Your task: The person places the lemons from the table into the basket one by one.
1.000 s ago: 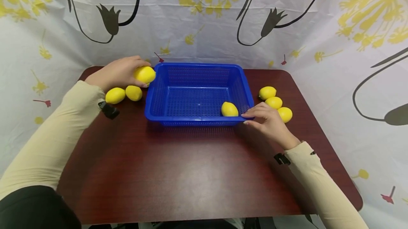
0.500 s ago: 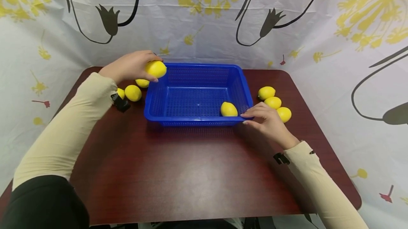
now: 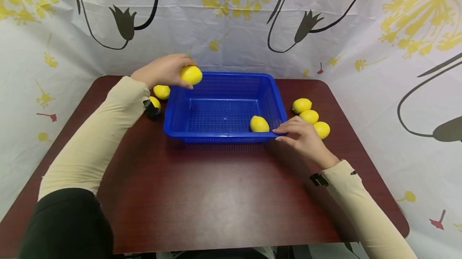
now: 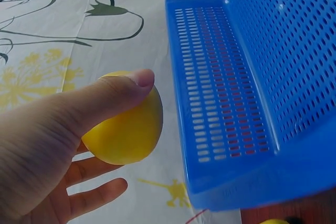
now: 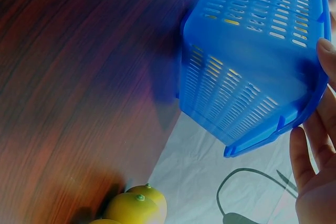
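Note:
In the head view my left hand holds a yellow lemon over the back left rim of the blue plastic basket. The left wrist view shows the thumb laid across that lemon, with fingers beneath it, beside the basket's perforated wall. My right hand pinches the rim at the basket's front right corner. From the right wrist, the fingers and thumb lie along the basket's rim. One lemon lies inside the basket, near its front right.
Three lemons stand in a row right of the basket: a far one, a middle one and a near one. Left of it are a lemon and another, partly hidden by the wrist. A patterned cloth hangs behind the table.
My left hand has carried the lemon up and to the right, from beside the basket to over its back left rim. The right hand and basket have stayed put.

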`<state>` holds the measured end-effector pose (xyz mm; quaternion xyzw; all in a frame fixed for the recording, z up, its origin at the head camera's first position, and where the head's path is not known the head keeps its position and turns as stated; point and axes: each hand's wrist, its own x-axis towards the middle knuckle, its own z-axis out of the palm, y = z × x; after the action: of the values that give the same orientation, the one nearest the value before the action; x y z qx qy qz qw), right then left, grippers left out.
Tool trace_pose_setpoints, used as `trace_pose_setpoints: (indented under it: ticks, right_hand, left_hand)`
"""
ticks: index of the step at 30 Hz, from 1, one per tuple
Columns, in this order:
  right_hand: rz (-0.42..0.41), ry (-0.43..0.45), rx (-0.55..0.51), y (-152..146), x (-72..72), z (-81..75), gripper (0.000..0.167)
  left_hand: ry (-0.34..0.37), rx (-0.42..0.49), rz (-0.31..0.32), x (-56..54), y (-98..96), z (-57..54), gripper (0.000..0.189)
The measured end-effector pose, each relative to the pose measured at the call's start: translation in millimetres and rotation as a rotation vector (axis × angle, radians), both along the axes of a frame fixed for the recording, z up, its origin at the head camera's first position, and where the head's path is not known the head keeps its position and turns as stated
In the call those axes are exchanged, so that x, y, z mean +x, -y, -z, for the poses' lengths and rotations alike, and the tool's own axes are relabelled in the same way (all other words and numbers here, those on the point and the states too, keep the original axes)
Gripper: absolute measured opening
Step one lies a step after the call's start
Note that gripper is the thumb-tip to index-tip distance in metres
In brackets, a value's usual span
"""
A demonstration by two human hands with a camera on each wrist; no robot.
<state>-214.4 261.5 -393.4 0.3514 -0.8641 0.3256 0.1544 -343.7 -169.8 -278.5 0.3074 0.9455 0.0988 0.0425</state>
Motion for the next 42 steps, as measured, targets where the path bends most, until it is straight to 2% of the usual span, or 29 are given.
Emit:
trace_pose_setpoints:
  ticks: [9,17,25,42]
  right_hand:
    - [0.008,0.016,-0.003,0,0.4,0.6,0.029]
    - [0.013,0.022,0.004,0,0.0,-0.4,0.029]
    - [0.006,0.02,-0.012,-1,0.0,0.1,0.028]
    - [0.001,0.009,-0.029,-1,-1.8,3.2,0.028]
  left_hand:
    - [0.026,0.051,0.015,-18.2,-16.0,6.6,0.076]
    - [0.009,0.084,0.044,-27.0,-35.2,6.7,0.072]
    - [0.028,0.118,0.057,-34.3,-58.1,5.3,0.072]
    - [0.006,0.191,0.1,-57.2,-104.1,13.4,0.073]
